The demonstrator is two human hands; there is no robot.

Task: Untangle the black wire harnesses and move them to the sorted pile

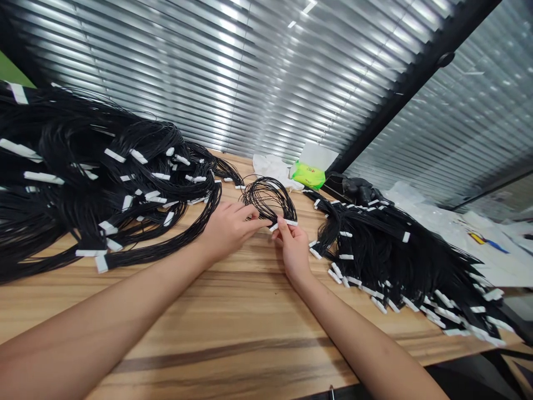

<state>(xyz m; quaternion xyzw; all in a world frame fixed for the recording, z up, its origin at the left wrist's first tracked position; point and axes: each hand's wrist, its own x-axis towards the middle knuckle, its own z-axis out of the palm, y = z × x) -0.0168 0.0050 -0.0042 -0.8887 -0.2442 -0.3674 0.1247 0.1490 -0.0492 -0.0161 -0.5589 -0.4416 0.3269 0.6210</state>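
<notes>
A small looped bundle of thin black wires (268, 199) arcs above my hands on the wooden table (175, 311). Its ends carry white connectors, and one white connector (273, 226) sits at my right fingertips. My left hand (227, 230) grips the bundle's left side with its fingers. My right hand (293, 250) pinches the wires at the connector end between thumb and finger. A large heap of black wire harnesses with white connectors (104, 178) lies left of my left hand. A similar heap (395, 261) lies right of my right hand.
Behind the wires are a crumpled white tissue (270, 168), a green packet (308, 175) and a dark pair of gloves (353, 189). White sheets and plastic (478, 244) cover the far right. Slatted blinds (208, 72) stand along the back, and the table's front edge runs along the bottom right.
</notes>
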